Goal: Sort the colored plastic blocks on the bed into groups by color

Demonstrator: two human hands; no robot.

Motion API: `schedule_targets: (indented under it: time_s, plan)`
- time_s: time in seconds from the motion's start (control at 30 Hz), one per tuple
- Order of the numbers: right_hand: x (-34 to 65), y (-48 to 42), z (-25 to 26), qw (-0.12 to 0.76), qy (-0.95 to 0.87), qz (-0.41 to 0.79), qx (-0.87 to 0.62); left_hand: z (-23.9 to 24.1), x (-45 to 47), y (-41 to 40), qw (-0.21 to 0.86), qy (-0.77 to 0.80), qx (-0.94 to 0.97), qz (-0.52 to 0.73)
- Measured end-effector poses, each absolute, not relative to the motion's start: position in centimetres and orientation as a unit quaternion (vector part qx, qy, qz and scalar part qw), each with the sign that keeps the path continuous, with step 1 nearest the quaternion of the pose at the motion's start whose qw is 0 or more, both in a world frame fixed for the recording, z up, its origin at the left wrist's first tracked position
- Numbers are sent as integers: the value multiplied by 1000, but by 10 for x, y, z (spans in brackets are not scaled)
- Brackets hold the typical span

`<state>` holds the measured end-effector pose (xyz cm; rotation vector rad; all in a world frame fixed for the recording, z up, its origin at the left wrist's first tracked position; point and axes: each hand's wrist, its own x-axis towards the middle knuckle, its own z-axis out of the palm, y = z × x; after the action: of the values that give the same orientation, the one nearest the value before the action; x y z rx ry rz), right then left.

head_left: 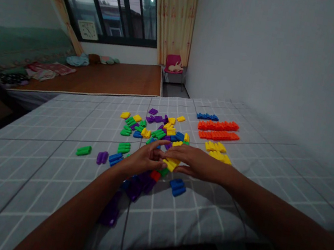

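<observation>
Yellow plastic building blocks (171,165) are held between my two hands, above the pile. My right hand (197,163) reaches over them from the right, its fingers bent across the top and partly covering them. My left hand (145,157) is at their left side, thumb and curled fingers at the edge, index finger stretched farther out. A red block (155,176) and purple blocks (139,186) lie just below the left hand. To the right of these, a blue block (177,187) rests on the checked sheet.
A mixed pile with green blocks (158,134) spreads beyond my hands. On the right lie orange rows (218,126), a blue row (207,117) and yellow rows (216,147) of joined blocks. A green block (83,150) lies apart at left. A white wall (281,54) borders the right side.
</observation>
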<state>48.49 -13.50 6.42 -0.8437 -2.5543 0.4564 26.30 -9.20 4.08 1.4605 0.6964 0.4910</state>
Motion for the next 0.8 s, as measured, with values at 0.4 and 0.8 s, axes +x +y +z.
schedule_targets:
  time_s: [0.4,0.8]
  plan:
    - [678,-112,32,188,-682,97,-700,45,242,-79,557,348,722,216]
    - [694,-107,6,141,-695,124,-694,51,244,-80,542,391,706,233]
